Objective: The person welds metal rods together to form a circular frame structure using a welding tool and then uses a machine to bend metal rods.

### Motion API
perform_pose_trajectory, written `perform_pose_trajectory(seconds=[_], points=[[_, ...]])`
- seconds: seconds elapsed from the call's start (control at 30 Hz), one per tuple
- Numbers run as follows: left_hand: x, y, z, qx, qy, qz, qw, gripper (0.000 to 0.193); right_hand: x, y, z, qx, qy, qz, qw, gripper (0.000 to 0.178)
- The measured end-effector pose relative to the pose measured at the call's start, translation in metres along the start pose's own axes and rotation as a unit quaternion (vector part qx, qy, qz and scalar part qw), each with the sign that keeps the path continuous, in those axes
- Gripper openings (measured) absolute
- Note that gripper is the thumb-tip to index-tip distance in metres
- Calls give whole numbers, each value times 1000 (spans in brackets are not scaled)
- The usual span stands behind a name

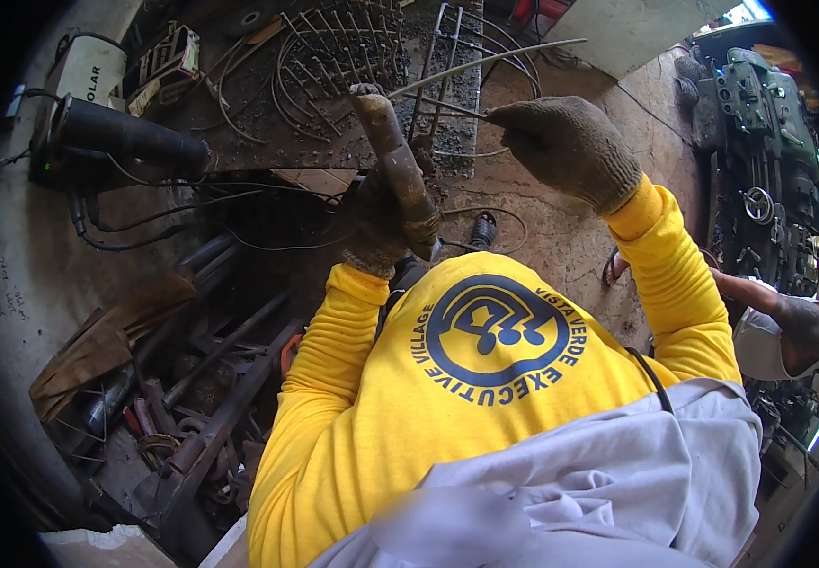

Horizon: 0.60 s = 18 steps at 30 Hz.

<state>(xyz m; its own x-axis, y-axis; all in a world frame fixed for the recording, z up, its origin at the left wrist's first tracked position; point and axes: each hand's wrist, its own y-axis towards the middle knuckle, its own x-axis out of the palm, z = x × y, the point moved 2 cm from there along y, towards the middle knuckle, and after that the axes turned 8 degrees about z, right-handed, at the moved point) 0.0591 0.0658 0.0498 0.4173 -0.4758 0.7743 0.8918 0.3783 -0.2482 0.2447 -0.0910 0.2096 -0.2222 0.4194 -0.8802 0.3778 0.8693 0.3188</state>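
My left hand (372, 222), in a dark work glove, is wrapped round a worn, brownish welding electrode holder (391, 151), which points up and away from me. A pale, thin welding rod (495, 62) slants from the holder's head toward the far right. To the right, my right hand (570, 147), in a grey-brown knit glove, has its fingers pinched together at the end of a thin dark metal rod (447, 106). That rod runs left toward the holder's head; whether it touches the holder I cannot tell.
Beyond my hands, a dark worktable (239, 142) bears a curved rack of metal spikes (343, 47) and a narrow metal frame (438, 57). A black cylinder (130, 137) and cables are at left. Scrap metal (201, 417) lies lower left. A person (783, 327) is near machinery (769, 142) at right.
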Motion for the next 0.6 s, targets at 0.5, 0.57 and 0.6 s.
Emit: perform_pose_trajectory(seconds=[0.5, 0.57, 0.6], points=[[10, 3, 6, -23, -12, 3, 1000, 29, 3, -2, 4, -2, 8, 4, 1000, 23], [15, 1, 8, -12, 8, 3, 1000, 33, 3, -2, 4, 0, 13, 5, 1000, 23], [13, 1, 8, -8, 21, 0, 1000, 35, 2, -2, 3, 2, 13, 2, 1000, 23]])
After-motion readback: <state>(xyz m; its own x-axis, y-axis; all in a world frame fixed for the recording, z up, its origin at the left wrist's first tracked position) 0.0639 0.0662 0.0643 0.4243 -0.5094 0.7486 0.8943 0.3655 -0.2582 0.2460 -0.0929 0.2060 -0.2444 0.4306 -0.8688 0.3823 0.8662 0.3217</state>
